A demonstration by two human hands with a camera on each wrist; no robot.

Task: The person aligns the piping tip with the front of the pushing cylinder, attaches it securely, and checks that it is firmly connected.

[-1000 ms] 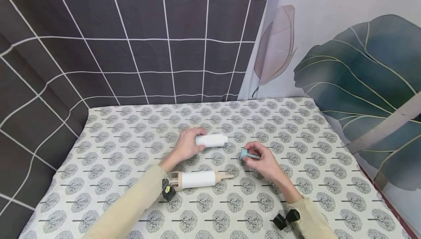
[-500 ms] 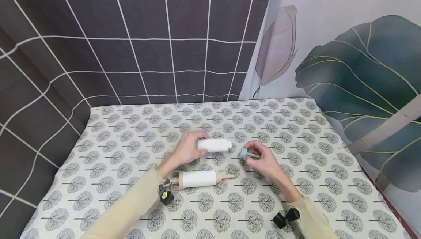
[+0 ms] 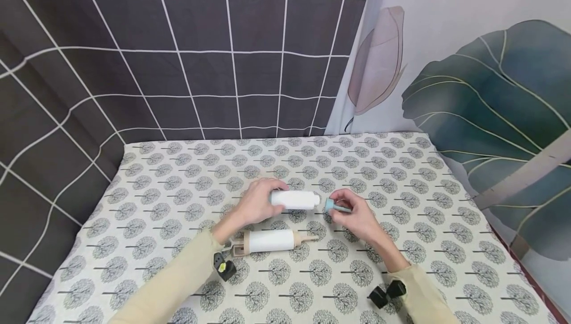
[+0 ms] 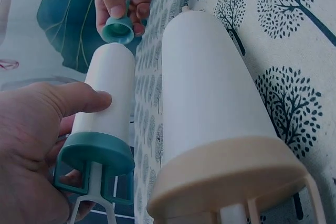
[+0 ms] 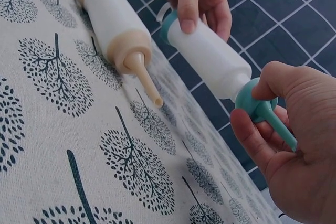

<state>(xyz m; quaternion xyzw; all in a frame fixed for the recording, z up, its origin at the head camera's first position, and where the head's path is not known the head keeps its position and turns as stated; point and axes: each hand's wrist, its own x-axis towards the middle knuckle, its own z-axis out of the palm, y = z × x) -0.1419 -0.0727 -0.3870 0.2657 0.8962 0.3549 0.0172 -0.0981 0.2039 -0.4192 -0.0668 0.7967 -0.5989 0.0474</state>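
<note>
A bench covered in a cream cloth printed with grey trees [image 3: 401, 185] lies under both hands, backed by a dark grid-patterned curtain [image 3: 178, 56] beyond them. Just nearer the person than the hands lies a beige-capped white plastic dispenser tube with a tapered beige nozzle [image 3: 272, 241], flat on the cloth and touched by neither hand. The left hand [image 3: 256, 202] has its thumb and fingers curled round a white cylindrical plastic tube with a teal plunger collar [image 3: 294, 199], held lifted off the cloth with its open neck pointing toward the right hand. The right hand [image 3: 352, 217] pinches a small teal plastic nozzle cap [image 3: 332, 207] between thumb and fingertips, its wide mouth meeting the neck of the white tube; whether it is seated cannot be told.
</note>
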